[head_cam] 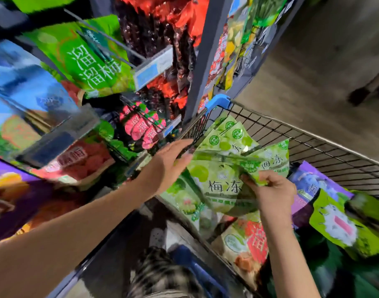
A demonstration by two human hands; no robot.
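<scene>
Pinching green jelly packets point(218, 186) with the right hand point(274, 194), left hand point(167, 166) flat alongside, cart wire point(313, 145) just beyond the grip.

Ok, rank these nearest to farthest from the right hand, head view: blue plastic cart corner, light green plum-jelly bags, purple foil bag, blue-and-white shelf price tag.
1. Light green plum-jelly bags: gripped by the right hand.
2. Purple foil bag: just right, in the wire cart.
3. Blue plastic cart corner: up-left, far rim.
4. Blue-and-white shelf price tag: farthest, upper left.

Grn pouch point(274, 160) reads 梅冻; shelf bag point(85, 61) 溜溜梅.
</scene>
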